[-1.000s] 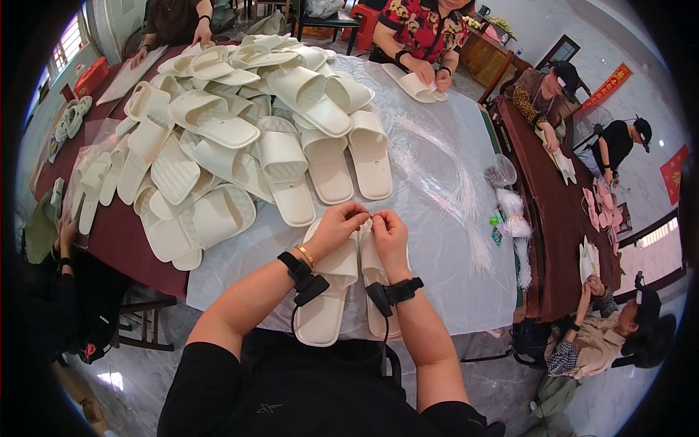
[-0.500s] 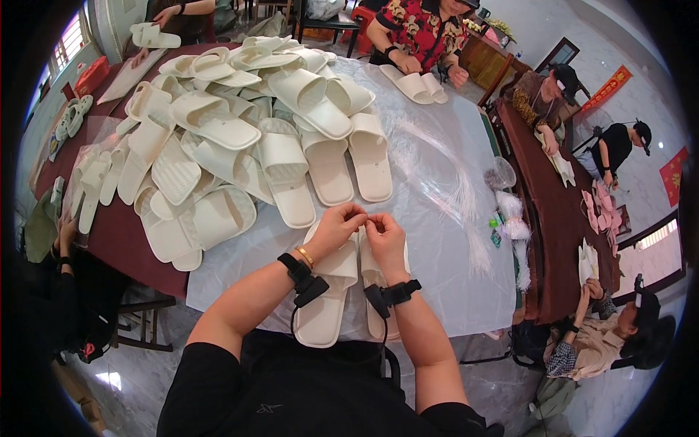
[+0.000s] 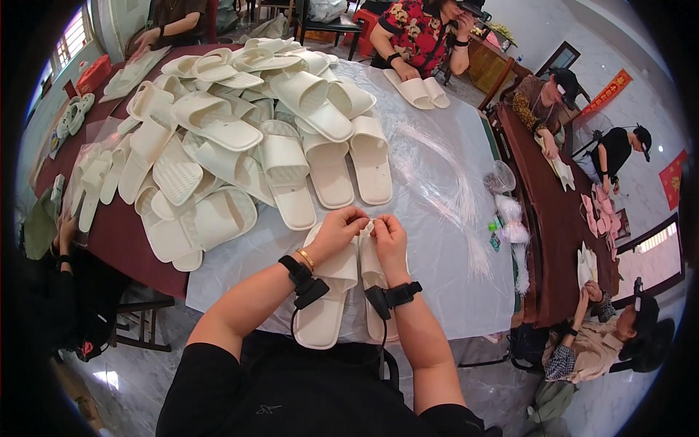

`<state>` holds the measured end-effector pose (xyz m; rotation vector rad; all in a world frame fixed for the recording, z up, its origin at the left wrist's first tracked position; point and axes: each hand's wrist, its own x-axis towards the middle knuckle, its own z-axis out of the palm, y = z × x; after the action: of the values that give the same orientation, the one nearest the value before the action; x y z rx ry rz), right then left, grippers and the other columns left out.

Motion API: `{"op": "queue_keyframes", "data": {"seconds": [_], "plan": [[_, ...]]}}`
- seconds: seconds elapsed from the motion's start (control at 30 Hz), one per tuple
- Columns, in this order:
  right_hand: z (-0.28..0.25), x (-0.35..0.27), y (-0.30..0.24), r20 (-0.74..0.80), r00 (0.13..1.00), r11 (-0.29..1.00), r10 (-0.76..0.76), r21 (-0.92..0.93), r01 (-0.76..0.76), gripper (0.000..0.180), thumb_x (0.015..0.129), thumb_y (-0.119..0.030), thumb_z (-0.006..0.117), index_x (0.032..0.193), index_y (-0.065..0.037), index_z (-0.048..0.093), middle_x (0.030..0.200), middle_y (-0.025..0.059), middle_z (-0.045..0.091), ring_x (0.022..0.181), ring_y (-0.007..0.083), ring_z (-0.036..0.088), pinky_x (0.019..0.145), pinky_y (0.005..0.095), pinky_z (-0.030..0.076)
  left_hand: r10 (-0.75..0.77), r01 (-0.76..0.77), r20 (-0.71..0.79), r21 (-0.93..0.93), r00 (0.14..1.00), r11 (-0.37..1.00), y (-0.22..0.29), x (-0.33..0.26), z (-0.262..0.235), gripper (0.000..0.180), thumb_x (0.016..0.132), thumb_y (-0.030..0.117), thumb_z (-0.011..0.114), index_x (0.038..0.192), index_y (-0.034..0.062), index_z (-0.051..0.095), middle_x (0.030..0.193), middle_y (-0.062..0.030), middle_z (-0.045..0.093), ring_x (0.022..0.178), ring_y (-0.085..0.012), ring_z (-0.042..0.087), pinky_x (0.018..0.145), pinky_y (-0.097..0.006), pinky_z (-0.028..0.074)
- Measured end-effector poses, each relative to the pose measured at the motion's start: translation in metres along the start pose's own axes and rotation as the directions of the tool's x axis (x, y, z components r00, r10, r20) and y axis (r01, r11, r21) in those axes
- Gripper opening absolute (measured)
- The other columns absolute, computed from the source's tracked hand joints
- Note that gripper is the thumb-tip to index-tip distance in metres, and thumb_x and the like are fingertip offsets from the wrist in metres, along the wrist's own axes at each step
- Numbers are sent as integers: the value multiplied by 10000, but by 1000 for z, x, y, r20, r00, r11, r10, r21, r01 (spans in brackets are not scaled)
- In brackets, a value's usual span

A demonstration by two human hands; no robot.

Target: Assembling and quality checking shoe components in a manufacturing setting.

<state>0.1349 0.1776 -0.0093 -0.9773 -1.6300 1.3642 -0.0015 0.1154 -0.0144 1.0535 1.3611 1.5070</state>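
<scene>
A big heap of cream-white moulded foam slippers (image 3: 240, 138) covers the far left half of the table, spilling over the dark red tabletop (image 3: 124, 233) and onto the clear plastic sheet (image 3: 437, 211) spread across the middle. A loose bundle of thin, pale, glossy strands (image 3: 451, 189) lies on that sheet to the right of the person's hands, and small crumpled clear bags (image 3: 506, 211) sit at the sheet's right edge. Across the table another person in a red flowered top has one pair of white slippers (image 3: 419, 91) in front of them (other people sit at the brown side table on the right).

Nothing blocks the near work: the pair of cream-white slippers (image 3: 342, 291) lies side by side at the table's near edge, toes pointing away, directly under the two hands. The left hand (image 3: 338, 229) rests on the strap end of the left slipper, fingers curled and pinched narrowly together. The right hand (image 3: 389, 233) sits just beside it over the right slipper, fingertips likewise pinched close, meeting the left hand's fingertips between the two straps. Whatever is pinched there is too small to make out. Both wrists carry black strapped devices (image 3: 309, 280).
</scene>
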Motion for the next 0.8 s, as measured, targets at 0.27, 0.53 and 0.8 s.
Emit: {"op": "queue_keyframes", "data": {"seconds": [0.27, 0.53, 0.8], "plan": [[-2, 1, -1, 48, 998, 997, 38, 61, -41, 155, 898, -138, 531, 800, -26, 574, 654, -14, 526, 609, 72, 473, 559, 232, 391, 65, -66, 21, 53, 998, 996, 0, -1, 2, 134, 888, 95, 629, 958, -18, 648, 797, -27, 647, 693, -79, 565, 641, -237, 478], [-5, 1, -4, 108, 990, 979, 89, 172, -107, 145, 877, -109, 526, 777, -20, 584, 645, -17, 512, 596, 65, 452, 543, 222, 360, 95, -96, 22, 74, 995, 993, -1, -1, 3, 113, 876, 73, 633, 942, -18, 649, 779, -51, 639, 689, -95, 565, 640, -247, 475], [0, 1, 3, 162, 982, 969, 98, 211, -131, 157, 864, -111, 527, 757, -14, 588, 646, -14, 517, 601, 67, 460, 552, 220, 359, 111, -112, 11, 91, 994, 990, -4, -6, -3, 113, 868, 66, 635, 947, -13, 652, 791, -60, 640, 695, -111, 569, 643, -255, 476]]}}
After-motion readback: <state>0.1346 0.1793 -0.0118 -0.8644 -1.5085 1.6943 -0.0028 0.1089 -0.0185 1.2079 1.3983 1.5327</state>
